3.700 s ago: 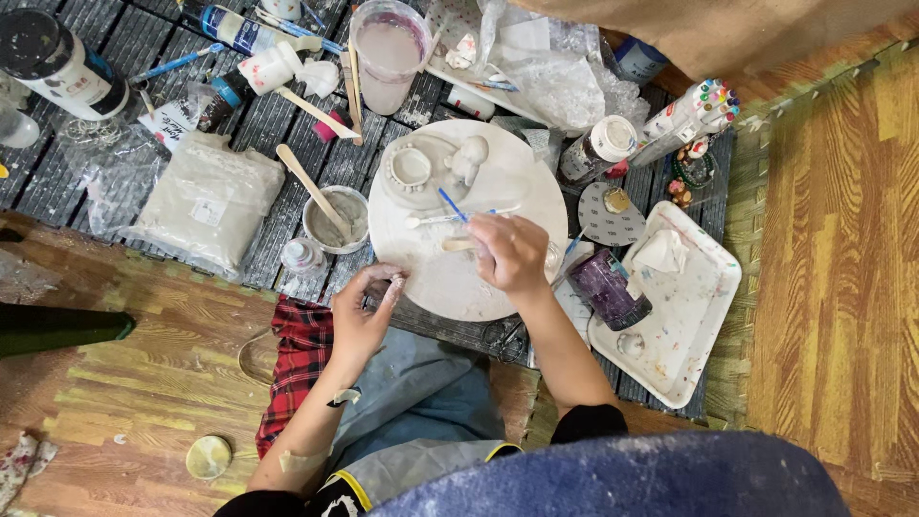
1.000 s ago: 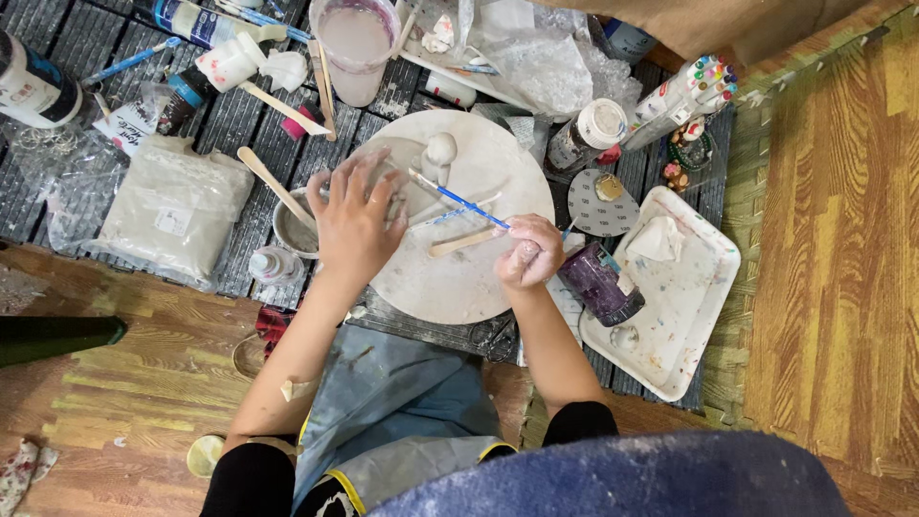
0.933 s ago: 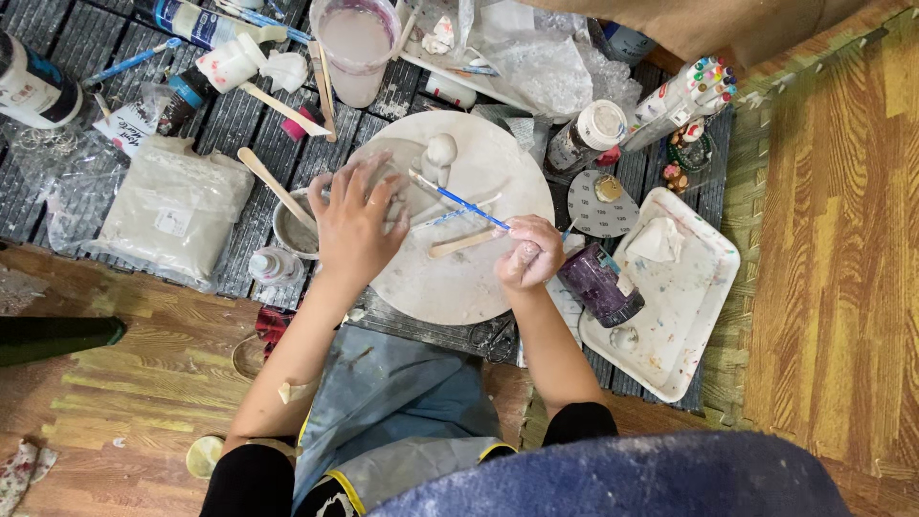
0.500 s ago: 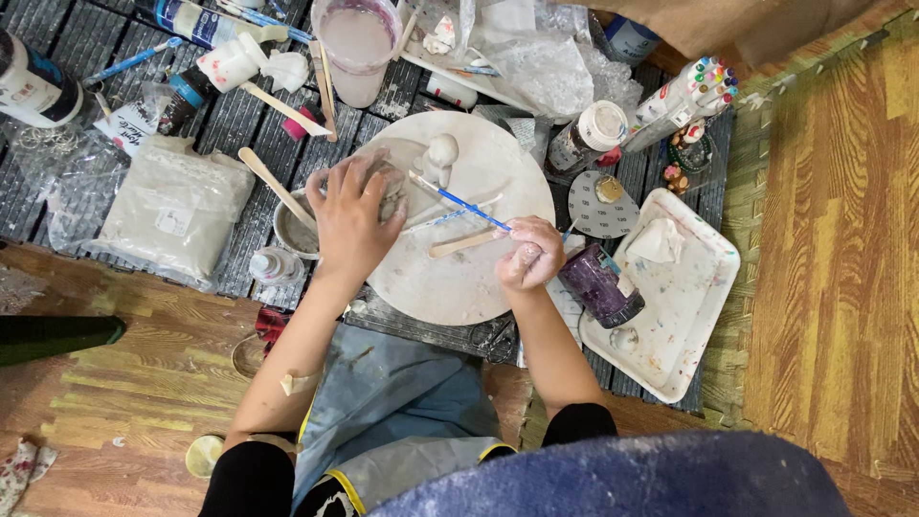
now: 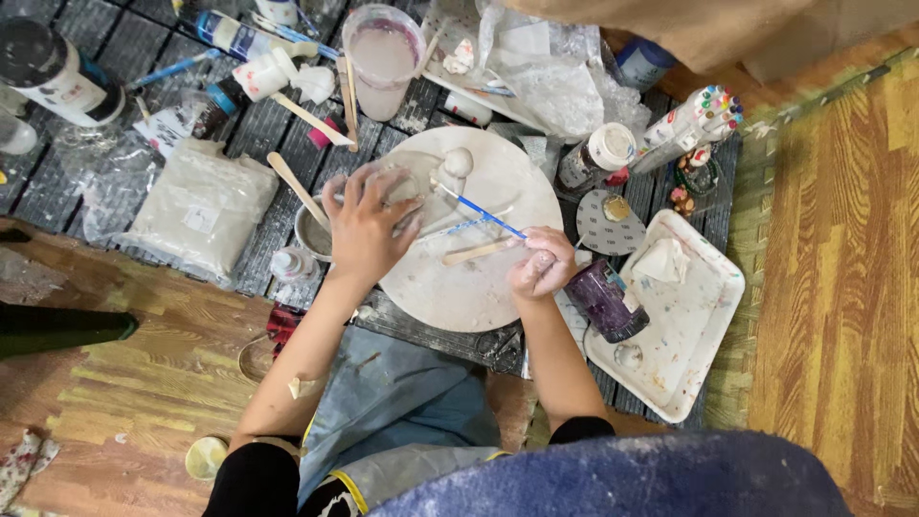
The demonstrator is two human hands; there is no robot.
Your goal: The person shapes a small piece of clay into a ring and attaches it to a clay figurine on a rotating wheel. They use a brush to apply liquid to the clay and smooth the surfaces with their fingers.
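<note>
a person seated on the floor works small pale clay pieces on a round white board (image 5: 459, 278). the left hand (image 5: 369, 225), fingers spread and pressing down, covers a clay piece (image 5: 407, 182) at the board's far left; whether it grips cannot be told. the right hand (image 5: 541, 263) is closed around a thin blue-handled brush (image 5: 483, 213), its tip at a clay ball (image 5: 458, 161) near the far edge. the step looks like smoothing or wetting a joint; the next move likely calls for a steady, light stroke. room is tight: a purple jar (image 5: 603, 302) sits just beside the right hand, a small bowl (image 5: 311, 230) touches the board's left, a white tray (image 5: 713, 316) lies right.
</note>
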